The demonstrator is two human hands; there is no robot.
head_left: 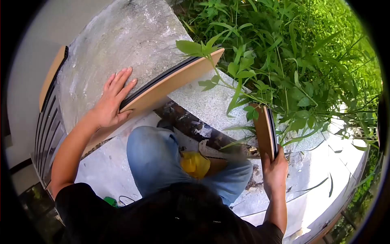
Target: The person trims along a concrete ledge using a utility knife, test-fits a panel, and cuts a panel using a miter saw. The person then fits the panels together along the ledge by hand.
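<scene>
My left hand lies with fingers spread on the grey concrete slab. Its thumb rests against the tan face of a long board, which has a black strip along its upper edge and stands along the slab's near side. My right hand is closed round the near end of a shorter brown board, also with a black edge strip. This board is held upright on its edge, and leaves hide part of its far end.
Green plants crowd the far right, and one stem hangs over the boards. A curved tan-topped piece with black slats stands at left. A yellow object sits between my knees. A dark, debris-covered gap crosses the pale ledge.
</scene>
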